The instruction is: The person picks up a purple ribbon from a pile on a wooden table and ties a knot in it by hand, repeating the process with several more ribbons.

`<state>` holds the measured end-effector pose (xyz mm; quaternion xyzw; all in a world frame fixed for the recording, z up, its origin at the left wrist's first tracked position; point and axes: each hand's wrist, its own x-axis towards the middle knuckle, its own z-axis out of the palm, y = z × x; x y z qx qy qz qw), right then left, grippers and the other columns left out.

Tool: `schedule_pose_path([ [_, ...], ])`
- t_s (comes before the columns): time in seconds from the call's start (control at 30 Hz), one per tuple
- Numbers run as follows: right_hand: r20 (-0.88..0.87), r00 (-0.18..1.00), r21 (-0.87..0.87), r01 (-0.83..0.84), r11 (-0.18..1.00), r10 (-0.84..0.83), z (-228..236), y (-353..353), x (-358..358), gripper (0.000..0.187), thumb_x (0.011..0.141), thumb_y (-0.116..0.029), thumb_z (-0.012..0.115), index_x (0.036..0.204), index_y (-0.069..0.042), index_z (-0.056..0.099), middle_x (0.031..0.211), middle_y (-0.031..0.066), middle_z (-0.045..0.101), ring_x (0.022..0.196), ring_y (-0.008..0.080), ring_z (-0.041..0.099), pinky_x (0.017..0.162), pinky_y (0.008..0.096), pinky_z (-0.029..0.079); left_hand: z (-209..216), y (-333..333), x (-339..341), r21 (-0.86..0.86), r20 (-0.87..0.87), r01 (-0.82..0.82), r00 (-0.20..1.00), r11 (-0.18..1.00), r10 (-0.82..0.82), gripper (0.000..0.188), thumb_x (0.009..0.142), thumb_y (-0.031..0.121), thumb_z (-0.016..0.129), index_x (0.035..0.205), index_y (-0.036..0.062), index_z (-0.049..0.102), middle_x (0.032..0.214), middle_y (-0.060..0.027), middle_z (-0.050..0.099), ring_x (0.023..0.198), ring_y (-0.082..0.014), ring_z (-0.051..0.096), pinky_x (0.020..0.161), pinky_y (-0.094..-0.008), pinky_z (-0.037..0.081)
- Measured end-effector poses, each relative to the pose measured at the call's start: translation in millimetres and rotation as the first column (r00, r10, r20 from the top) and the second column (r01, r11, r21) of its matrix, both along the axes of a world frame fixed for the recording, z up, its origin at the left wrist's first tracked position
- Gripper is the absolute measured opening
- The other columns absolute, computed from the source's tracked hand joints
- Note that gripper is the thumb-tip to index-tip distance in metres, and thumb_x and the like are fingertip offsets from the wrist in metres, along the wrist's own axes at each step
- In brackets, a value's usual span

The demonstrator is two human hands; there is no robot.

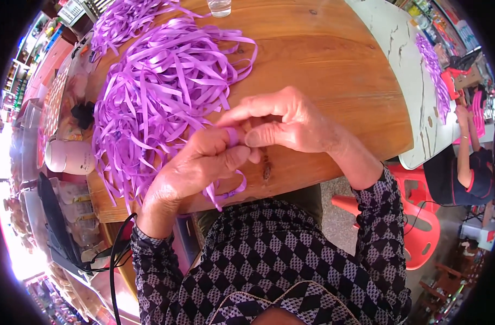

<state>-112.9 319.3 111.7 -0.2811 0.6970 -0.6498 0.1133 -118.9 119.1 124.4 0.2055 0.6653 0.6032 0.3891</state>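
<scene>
Left hand [204,155] closed on ribbon [233,136], right hand [293,122] at its fingertips

Purple ribbon crosses a left finger, tail hanging below. Right thumb and fingers curled in; can't tell if gripping. Both over wooden worktop [334,65], near edge. Purple pile [161,76] to left, glass [219,7] at far side.

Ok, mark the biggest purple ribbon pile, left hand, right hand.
Biggest purple ribbon pile [155,92]: head view, mid-heap.
Left hand [203,160]: head view, near thumb base.
Right hand [299,125]: head view, near thumb base.
</scene>
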Motion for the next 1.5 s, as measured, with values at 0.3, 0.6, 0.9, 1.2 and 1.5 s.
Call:
schedule_pose_path([
  [0.3, 0.022, 0.999, 0.176, -0.045, 0.983, 0.041, 5, -4, 25, 0.035, 0.071, 0.003, 0.065, 0.105, -0.003, 0.06, 0.109, 0.0099, 0.059, 0.092, 0.0156, 0.059, 0.077, 0.0277, 0.047, -28, 8, 13, -0.013, -0.291, 0.314, 0.907, 0.949, -0.304, 0.021, 0.089, 0.015, 0.056, 0.1, -0.0013, 0.061, 0.073, 0.0014, 0.055, 0.067, -0.0062, 0.049, 0.058, -0.023, 0.041],
  [0.6, 0.127, 0.991, 0.255, 0.007, 0.967, -0.041, -14, 9, 21, 0.014, 0.078, -0.005, 0.065, 0.091, 0.0, 0.064, 0.074, 0.0037, 0.063, 0.069, 0.012, 0.057, 0.064, 0.0233, 0.045, -24, -15, 28, 0.012, 0.128, -0.054, 0.99, 0.998, 0.052, 0.024, 0.089, 0.019, 0.056, 0.104, -0.0006, 0.059, 0.071, 0.0014, 0.054, 0.062, -0.0055, 0.047, 0.054, -0.0202, 0.037],
  [0.9, -0.229, 0.951, 0.098, 0.237, 0.967, -0.21, -18, -6, 32, 0.018, 0.072, -0.002, 0.07, 0.089, 0.0, 0.065, 0.078, 0.0066, 0.061, 0.063, 0.0109, 0.054, 0.061, 0.0231, 0.046, -29, -11, 23, -0.031, 0.082, -0.025, 0.996, 0.999, 0.027, 0.026, 0.093, 0.022, 0.049, 0.098, -0.0013, 0.059, 0.06, 0.0014, 0.05, 0.055, -0.0045, 0.049, 0.049, -0.0199, 0.039],
  [1.2, -0.629, 0.654, 0.173, 0.645, 0.744, -0.421, -30, 4, 43, 0.011, 0.07, -0.003, 0.07, 0.075, -0.001, 0.06, 0.064, 0.0071, 0.055, 0.055, 0.0185, 0.051, 0.047, 0.0312, 0.038, -32, -14, 14, 0.318, 0.373, -0.362, 0.897, 0.876, 0.236, 0.024, 0.085, 0.011, 0.06, 0.105, -0.002, 0.058, 0.079, -0.0064, 0.063, 0.053, -0.0066, 0.052, 0.049, -0.0184, 0.042],
  [1.5, -0.879, 0.428, 0.134, 0.644, 0.753, -0.21, -21, -11, 62, 0.02, 0.058, 0.002, 0.064, 0.077, 0.0, 0.058, 0.074, 0.0088, 0.057, 0.06, 0.0228, 0.051, 0.048, 0.0298, 0.04, -30, 2, 31, 0.16, 0.083, -0.222, 0.974, 0.962, 0.211, 0.032, 0.078, -0.001, 0.065, 0.109, 0.0004, 0.058, 0.093, -0.0032, 0.062, 0.083, -0.0054, 0.055, 0.067, -0.0181, 0.046],
])
